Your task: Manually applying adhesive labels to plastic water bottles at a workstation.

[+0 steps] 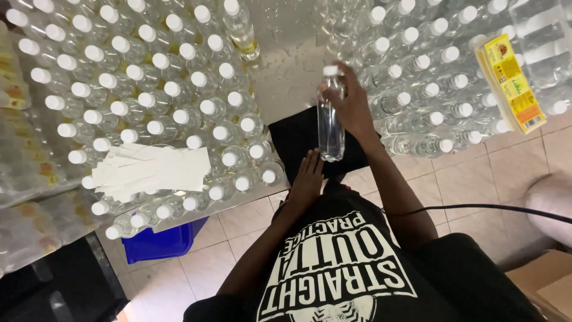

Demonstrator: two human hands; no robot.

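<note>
My right hand (353, 104) grips a clear plastic bottle (330, 119) with a white cap, holding it upright over a black cloth (292, 140) at the metal table's front edge. My left hand (307, 179) rests flat, fingers together, on the cloth just below the bottle's base and holds nothing. Several identical white-capped bottles (149, 77) stand packed on the table to the left. More such bottles (429, 65) lie and stand to the right.
A fanned stack of white label strips (149, 170) lies on the bottle caps at left. A yellow-labelled pack (512, 80) sits at upper right. A blue bin (161, 241) stands under the table on the tiled floor. A cardboard box (545, 286) is at lower right.
</note>
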